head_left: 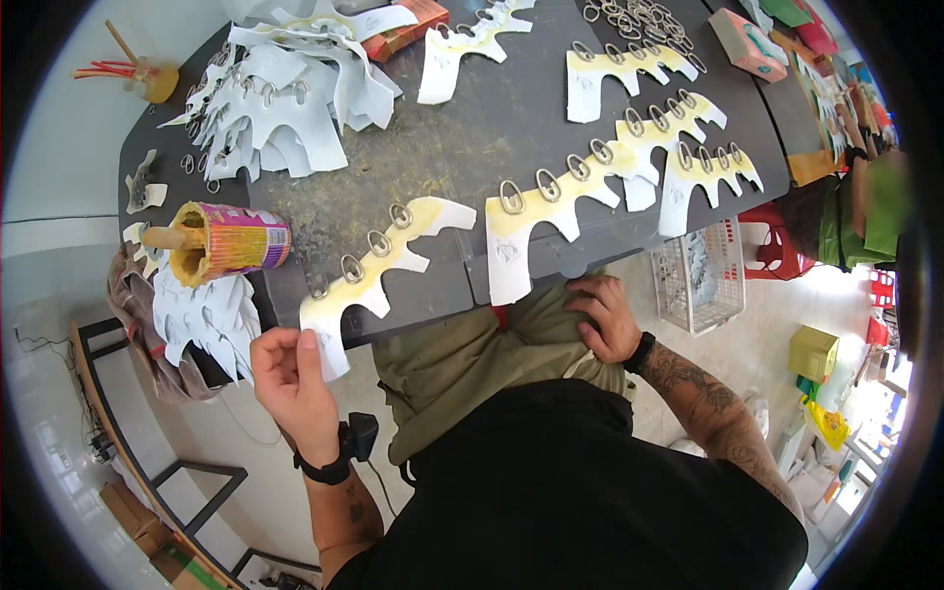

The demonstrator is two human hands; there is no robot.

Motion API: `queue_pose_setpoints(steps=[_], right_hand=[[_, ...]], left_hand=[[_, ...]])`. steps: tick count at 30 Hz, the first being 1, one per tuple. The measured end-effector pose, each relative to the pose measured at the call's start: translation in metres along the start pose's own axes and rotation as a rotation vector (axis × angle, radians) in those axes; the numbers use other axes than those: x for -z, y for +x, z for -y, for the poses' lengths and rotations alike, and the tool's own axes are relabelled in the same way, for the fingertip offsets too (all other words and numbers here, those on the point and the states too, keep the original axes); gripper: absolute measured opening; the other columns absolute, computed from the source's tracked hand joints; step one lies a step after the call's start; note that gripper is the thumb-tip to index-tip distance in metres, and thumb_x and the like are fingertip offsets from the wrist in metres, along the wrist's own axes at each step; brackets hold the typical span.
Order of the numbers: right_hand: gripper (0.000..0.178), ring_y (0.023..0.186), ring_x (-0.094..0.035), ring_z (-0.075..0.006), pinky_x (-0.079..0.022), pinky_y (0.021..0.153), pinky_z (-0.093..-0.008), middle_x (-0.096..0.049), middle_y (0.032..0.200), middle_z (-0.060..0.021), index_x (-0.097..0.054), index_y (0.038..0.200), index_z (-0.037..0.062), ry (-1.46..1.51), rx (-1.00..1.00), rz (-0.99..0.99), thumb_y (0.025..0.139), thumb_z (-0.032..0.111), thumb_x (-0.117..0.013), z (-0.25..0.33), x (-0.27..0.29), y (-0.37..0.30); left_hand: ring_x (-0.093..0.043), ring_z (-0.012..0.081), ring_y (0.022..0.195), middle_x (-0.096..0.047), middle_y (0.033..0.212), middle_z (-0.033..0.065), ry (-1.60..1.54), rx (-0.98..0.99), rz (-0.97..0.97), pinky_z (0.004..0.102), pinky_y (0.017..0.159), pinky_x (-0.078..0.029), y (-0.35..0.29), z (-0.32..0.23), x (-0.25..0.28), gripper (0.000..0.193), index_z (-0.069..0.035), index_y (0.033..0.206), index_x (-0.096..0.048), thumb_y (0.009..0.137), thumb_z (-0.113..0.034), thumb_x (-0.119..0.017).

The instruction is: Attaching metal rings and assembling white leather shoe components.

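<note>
My left hand [295, 383] pinches the lower left corner of a white scalloped piece [366, 290] between thumb and curled fingers. Yellow glue-like smears run along this piece's upper edge, where several oval metal rings [380, 243] sit. The piece lies on the dark table, with its held end over the near edge. My right hand [605, 320] rests on my thigh below the table edge, fingers spread and holding nothing. Further right lies a similar larger piece with rings [511, 258], overlapping another scalloped piece [674, 123].
A tilted can [246, 241] with yellow residue and a wooden handle stands left, near stacked white pieces [211, 315]. Another pile [285, 118] lies beyond. Loose rings [644, 20] and a tissue box [747, 44] are at the far right. A white basket [703, 280] stands below the table.
</note>
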State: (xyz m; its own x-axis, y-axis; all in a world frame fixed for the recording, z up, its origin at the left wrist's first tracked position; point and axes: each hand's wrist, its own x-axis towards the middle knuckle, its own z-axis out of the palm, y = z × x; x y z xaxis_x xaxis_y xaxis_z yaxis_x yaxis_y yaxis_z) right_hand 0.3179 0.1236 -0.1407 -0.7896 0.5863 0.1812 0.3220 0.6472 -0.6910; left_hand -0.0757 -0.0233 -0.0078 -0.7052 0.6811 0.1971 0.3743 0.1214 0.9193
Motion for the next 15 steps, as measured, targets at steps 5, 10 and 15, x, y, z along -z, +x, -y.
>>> queue_pose_setpoints(steps=[5,10,15], right_hand=[[0.037,0.122,-0.054,-0.0405,-0.039,0.107,-0.0527,-0.059,0.136,-0.0193,-0.066,0.118,0.0057,0.016,0.006,0.018,0.082,0.013,-0.065,-0.004,-0.001,0.002],[0.037,0.122,-0.054,-0.0407,-0.039,0.107,-0.0532,-0.059,0.136,-0.0194,-0.065,0.119,0.0054,0.02,0.045,0.022,0.083,0.013,-0.065,-0.003,-0.002,0.01],[0.035,0.122,-0.054,-0.0407,-0.039,0.106,-0.0528,-0.059,0.136,-0.0189,-0.064,0.117,0.0057,0.004,0.016,0.012,0.083,0.014,-0.065,-0.003,0.001,0.004]], left_hand=[[-0.046,0.0021,0.062,-0.059,0.082,-0.0012,0.042,0.101,-0.099,0.0202,0.055,-0.033,-0.008,-0.003,0.012,0.01,-0.002,0.107,-0.06,0.104,-0.009,-0.067],[-0.044,0.0024,0.062,-0.059,0.083,-0.0019,0.103,0.157,-0.053,0.0205,0.056,-0.033,-0.013,-0.012,0.009,0.01,-0.002,0.101,-0.064,0.104,-0.011,-0.066],[-0.046,0.0076,0.066,-0.058,0.082,-0.0003,0.289,0.081,0.028,0.0254,0.061,-0.038,-0.008,-0.005,0.007,0.009,-0.001,0.099,-0.065,0.1,-0.009,-0.069]])
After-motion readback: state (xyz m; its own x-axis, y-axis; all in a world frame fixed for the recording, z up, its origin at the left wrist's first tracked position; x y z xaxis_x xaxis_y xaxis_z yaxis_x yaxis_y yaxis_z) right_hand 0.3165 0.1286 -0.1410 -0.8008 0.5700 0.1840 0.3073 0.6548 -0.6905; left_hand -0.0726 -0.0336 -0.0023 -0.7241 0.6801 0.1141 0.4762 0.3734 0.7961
